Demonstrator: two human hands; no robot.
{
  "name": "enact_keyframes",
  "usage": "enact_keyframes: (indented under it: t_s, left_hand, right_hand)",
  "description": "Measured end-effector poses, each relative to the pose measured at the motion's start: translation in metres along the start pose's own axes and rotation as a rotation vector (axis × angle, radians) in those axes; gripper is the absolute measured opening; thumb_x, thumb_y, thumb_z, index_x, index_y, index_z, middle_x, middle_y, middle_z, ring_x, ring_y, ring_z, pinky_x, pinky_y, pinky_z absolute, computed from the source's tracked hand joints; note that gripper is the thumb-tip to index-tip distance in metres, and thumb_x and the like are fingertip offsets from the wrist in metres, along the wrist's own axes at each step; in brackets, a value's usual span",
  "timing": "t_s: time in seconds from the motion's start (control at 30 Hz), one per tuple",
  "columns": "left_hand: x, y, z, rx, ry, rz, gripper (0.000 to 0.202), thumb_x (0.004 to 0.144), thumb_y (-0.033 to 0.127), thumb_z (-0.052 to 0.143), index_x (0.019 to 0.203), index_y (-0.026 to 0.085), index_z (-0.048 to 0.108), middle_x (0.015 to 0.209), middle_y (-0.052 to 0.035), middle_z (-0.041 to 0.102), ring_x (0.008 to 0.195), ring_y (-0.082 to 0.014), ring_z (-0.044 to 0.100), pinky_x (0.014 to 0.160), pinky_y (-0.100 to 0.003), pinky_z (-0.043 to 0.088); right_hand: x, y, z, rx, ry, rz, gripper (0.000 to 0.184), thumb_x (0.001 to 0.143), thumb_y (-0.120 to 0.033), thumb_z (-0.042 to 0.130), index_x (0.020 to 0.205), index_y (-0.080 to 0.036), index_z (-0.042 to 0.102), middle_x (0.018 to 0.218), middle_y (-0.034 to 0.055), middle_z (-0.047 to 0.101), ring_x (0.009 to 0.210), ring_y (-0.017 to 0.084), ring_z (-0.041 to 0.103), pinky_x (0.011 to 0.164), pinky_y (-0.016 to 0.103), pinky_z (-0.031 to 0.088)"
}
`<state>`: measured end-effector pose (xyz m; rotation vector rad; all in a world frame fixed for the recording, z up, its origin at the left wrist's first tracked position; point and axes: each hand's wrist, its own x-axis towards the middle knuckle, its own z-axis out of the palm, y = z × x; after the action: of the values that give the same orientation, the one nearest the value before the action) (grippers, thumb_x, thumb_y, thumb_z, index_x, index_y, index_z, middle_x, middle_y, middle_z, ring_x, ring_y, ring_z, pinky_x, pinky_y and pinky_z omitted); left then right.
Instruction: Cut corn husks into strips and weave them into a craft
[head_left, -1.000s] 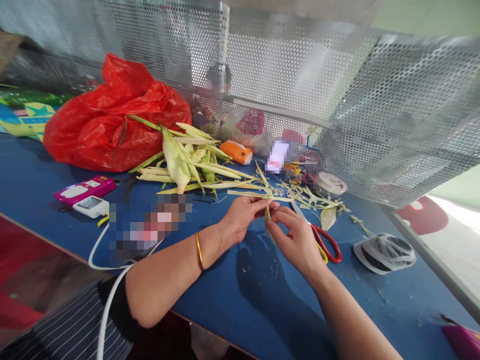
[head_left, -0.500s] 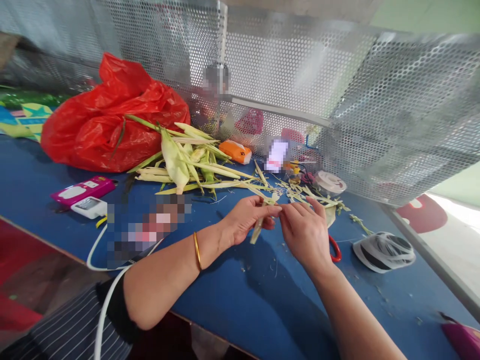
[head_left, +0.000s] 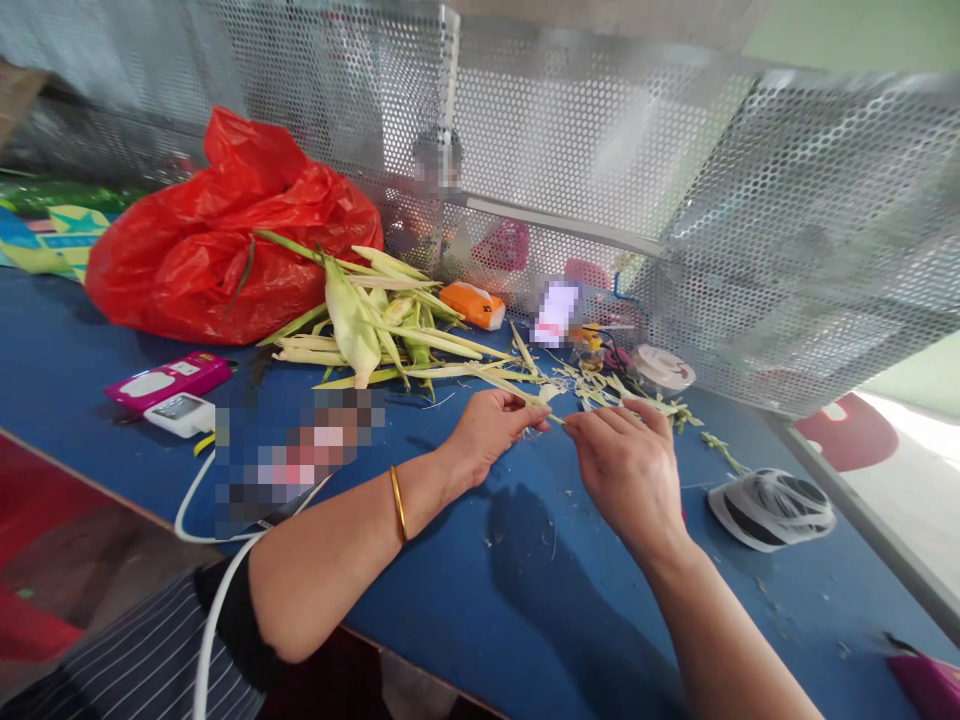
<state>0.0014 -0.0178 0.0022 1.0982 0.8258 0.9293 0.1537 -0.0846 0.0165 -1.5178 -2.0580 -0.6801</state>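
My left hand (head_left: 489, 432), with a gold bangle on the wrist, pinches a thin pale strip of corn husk (head_left: 556, 419) between thumb and fingers. The strip's other end runs into the closed fingers of my right hand (head_left: 631, 470). It is held just above the blue table, and most of it is hidden by the fingers. Beyond my left hand lies a heap of green and cream corn husks (head_left: 351, 325). Small husk scraps (head_left: 600, 388) are scattered right behind both hands.
A red plastic bag (head_left: 217, 250) stands at the back left. An orange tissue pack (head_left: 472, 305), a lit phone (head_left: 555, 312) and a white tape roll (head_left: 663, 368) line the mesh panel. A plastic-wrapped roll (head_left: 771, 508) sits right; a white cable (head_left: 214, 610) crosses my left arm.
My right hand has shifted a little to the right, away from my left. The wider husk piece hanging below my left hand no longer shows. The red loop beside my right hand is now nearly covered.
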Motion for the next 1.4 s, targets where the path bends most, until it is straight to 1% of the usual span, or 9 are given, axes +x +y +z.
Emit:
enact_keyframes:
  t_s: [0.23,0.33,0.5,0.63,0.87,1.03,1.13,1.27,1.4]
  left_hand:
    - [0.003,0.000,-0.003,0.050,0.033,0.023,0.020,0.068,0.031,0.075,0.065,0.013,0.067,0.064,-0.0027,0.065,0.048,-0.0051,0.036,0.048,-0.023,0.024]
    - [0.002,0.002,-0.005,0.042,0.011,-0.011,0.023,0.068,0.034,0.075,0.069,0.012,0.067,0.069,-0.0039,0.066,0.047,-0.0044,0.033,0.046,-0.023,0.019]
    - [-0.005,0.009,-0.007,0.049,-0.225,-0.116,0.034,0.065,0.043,0.077,0.075,0.011,0.069,0.075,-0.0044,0.067,0.048,-0.0035,0.031,0.047,-0.023,0.017]
    - [-0.007,0.007,-0.005,0.090,-0.361,-0.168,0.056,0.073,0.066,0.062,0.085,0.012,0.071,0.073,-0.0051,0.068,0.045,-0.0045,0.030,0.046,-0.025,0.013]
    - [-0.007,-0.006,0.001,0.158,-0.213,-0.137,0.034,0.069,0.046,0.074,0.070,0.013,0.071,0.058,-0.0003,0.059,0.053,-0.0069,0.042,0.051,-0.023,0.024]
    - [-0.008,-0.005,0.002,0.160,-0.316,-0.135,0.031,0.069,0.041,0.073,0.054,0.015,0.063,0.051,0.0019,0.054,0.050,-0.0069,0.041,0.052,-0.024,0.026]
    - [-0.010,-0.003,0.000,0.213,-0.310,-0.140,0.034,0.069,0.045,0.074,0.056,0.015,0.064,0.052,0.0017,0.054,0.049,-0.0065,0.037,0.052,-0.025,0.025]
    - [-0.012,-0.002,0.000,0.197,-0.351,-0.162,0.040,0.075,0.054,0.067,0.076,0.014,0.073,0.057,0.0005,0.056,0.056,-0.0084,0.044,0.054,-0.024,0.026]
    - [-0.014,-0.003,0.003,0.206,-0.476,-0.180,0.042,0.078,0.053,0.062,0.079,0.013,0.073,0.060,-0.0013,0.057,0.058,-0.0097,0.046,0.054,-0.024,0.025]
  right_hand:
    - [-0.001,0.000,0.001,0.212,-0.067,0.081,0.024,0.094,-0.022,0.048,0.079,-0.021,0.068,0.074,0.0031,0.071,0.073,0.020,0.064,0.094,0.041,0.037]
    - [-0.001,0.003,0.004,0.507,-0.148,0.317,0.024,0.091,-0.036,0.055,0.079,-0.022,0.071,0.075,0.0033,0.072,0.077,0.023,0.064,0.085,0.039,0.041]
    - [0.000,0.004,0.012,1.326,-0.352,0.878,0.042,0.078,-0.058,0.066,0.089,-0.019,0.076,0.084,0.0061,0.075,0.081,0.023,0.066,0.073,0.032,0.047]
    - [0.001,-0.002,0.018,1.543,-0.225,1.065,0.033,0.063,-0.049,0.083,0.072,-0.018,0.073,0.070,0.0020,0.071,0.068,0.017,0.063,0.069,0.028,0.046]
    - [-0.002,-0.011,0.024,1.478,-0.020,1.054,0.028,0.062,-0.039,0.083,0.059,-0.018,0.065,0.059,-0.0019,0.060,0.058,0.011,0.052,0.058,0.024,0.041]
    - [-0.005,-0.009,0.030,1.325,0.030,1.034,0.030,0.063,-0.042,0.080,0.060,-0.018,0.063,0.058,-0.0025,0.057,0.054,0.012,0.049,0.054,0.025,0.037]
    - [-0.002,-0.001,0.022,0.945,-0.013,0.934,0.036,0.070,-0.050,0.073,0.056,-0.019,0.061,0.053,-0.0016,0.054,0.052,0.013,0.045,0.054,0.028,0.035]
    - [0.003,0.006,0.004,0.410,0.189,0.663,0.035,0.080,-0.049,0.063,0.060,-0.021,0.063,0.066,0.0022,0.063,0.065,0.018,0.055,0.066,0.031,0.040]
    - [0.004,0.000,0.002,0.826,-0.120,0.593,0.029,0.079,-0.049,0.064,0.078,-0.021,0.073,0.082,0.0055,0.070,0.067,0.019,0.062,0.060,0.031,0.046]
